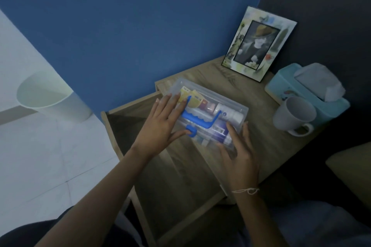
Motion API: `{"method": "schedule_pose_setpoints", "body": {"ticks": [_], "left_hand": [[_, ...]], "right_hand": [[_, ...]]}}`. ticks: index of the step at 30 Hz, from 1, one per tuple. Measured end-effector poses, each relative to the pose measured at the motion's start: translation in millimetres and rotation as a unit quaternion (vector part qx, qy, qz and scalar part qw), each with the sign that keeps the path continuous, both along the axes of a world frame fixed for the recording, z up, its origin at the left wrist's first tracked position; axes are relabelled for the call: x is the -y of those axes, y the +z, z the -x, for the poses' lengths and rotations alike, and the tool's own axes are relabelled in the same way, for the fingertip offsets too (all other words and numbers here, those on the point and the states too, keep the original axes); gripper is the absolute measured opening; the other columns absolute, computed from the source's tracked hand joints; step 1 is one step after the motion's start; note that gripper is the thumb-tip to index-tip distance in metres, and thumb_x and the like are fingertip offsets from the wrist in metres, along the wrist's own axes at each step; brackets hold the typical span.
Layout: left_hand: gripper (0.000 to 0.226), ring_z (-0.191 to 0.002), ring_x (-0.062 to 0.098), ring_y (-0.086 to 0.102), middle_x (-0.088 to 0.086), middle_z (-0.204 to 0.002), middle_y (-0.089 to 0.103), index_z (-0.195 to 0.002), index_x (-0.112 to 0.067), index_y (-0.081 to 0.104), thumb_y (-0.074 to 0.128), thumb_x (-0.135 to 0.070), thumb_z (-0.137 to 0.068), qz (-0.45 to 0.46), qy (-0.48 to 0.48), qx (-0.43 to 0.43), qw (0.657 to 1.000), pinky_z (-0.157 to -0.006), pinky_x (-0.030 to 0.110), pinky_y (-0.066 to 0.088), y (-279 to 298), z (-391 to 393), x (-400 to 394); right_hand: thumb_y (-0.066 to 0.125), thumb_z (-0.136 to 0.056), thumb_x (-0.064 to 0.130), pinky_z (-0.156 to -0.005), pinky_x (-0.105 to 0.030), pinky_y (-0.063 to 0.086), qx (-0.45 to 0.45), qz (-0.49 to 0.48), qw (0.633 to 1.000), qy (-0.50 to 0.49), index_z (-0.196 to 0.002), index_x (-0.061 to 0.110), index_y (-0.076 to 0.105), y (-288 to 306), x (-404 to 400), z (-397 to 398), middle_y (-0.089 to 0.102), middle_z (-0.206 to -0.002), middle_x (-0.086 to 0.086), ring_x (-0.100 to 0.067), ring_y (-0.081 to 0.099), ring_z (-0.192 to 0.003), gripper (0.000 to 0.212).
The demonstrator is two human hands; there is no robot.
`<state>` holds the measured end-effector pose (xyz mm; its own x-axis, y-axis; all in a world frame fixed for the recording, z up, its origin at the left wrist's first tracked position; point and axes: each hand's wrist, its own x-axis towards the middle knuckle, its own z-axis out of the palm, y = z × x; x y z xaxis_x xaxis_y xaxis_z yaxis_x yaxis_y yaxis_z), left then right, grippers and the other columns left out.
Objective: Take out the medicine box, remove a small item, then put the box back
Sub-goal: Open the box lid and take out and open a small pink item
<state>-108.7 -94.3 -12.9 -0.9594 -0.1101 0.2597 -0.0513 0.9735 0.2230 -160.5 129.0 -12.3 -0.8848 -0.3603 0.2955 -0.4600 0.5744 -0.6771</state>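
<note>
The medicine box is a clear plastic case with a blue handle and a blue latch; small packets and bottles show through its closed lid. It rests on the wooden nightstand top, its front edge over the pulled-out drawer. My left hand lies flat on the lid's left side, fingers spread, thumb touching the latch. My right hand presses its fingers against the box's front right corner.
On the nightstand stand a picture frame at the back, a teal tissue box and a white mug to the right. A white waste bin sits on the tiled floor at left. Blue wall behind.
</note>
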Motion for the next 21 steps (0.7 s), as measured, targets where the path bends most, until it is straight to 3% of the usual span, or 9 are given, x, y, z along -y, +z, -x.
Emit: {"method": "schedule_pose_setpoints", "body": {"ticks": [5, 9, 14, 21], "left_hand": [[0.08, -0.147, 0.031, 0.015, 0.011, -0.157, 0.024, -0.149, -0.018, 0.023, 0.051, -0.058, -0.085, -0.038, 0.025, 0.0, 0.999, -0.119, 0.051, 0.018, 0.6, 37.4, 6.7], [0.081, -0.147, 0.03, 0.015, 0.011, -0.157, 0.024, -0.149, -0.018, 0.024, 0.054, -0.056, -0.084, -0.056, 0.027, -0.006, 0.998, -0.119, 0.051, 0.016, 0.8, 67.1, 18.3], [0.081, -0.147, 0.028, 0.012, 0.009, -0.159, 0.02, -0.149, -0.02, 0.021, 0.055, -0.055, -0.084, -0.062, 0.038, -0.006, 0.997, -0.119, 0.047, 0.006, 0.3, 90.2, 29.1], [0.081, -0.149, 0.026, 0.003, 0.005, -0.161, 0.012, -0.15, -0.023, 0.015, 0.052, -0.055, -0.086, -0.069, 0.049, 0.0, 0.996, -0.12, 0.05, 0.005, 3.7, 92.7, 26.8]], "right_hand": [[0.068, -0.084, 0.013, -0.101, -0.029, 0.038, 0.012, 0.023, 1.0, -0.009, -0.138, 0.024, 0.045, -1.0, 17.0, 36.2, 0.027, -0.155, -0.015, -0.013, 0.028, -0.134, 0.059], [0.068, -0.085, 0.013, -0.103, -0.038, 0.045, 0.029, 0.031, 0.999, 0.003, -0.139, 0.023, 0.045, -2.5, 29.0, 70.1, 0.028, -0.155, -0.012, -0.024, 0.037, -0.137, 0.06], [0.068, -0.084, 0.014, -0.101, -0.047, 0.049, 0.051, 0.046, 0.998, 0.014, -0.138, 0.032, 0.042, -7.3, 38.3, 97.9, 0.024, -0.158, -0.007, -0.023, 0.036, -0.138, 0.062], [0.069, -0.083, 0.013, -0.103, -0.048, 0.046, 0.041, 0.019, 0.999, 0.004, -0.138, 0.029, 0.043, -3.9, 44.0, 102.8, 0.023, -0.157, -0.012, -0.027, 0.033, -0.139, 0.063]]}}
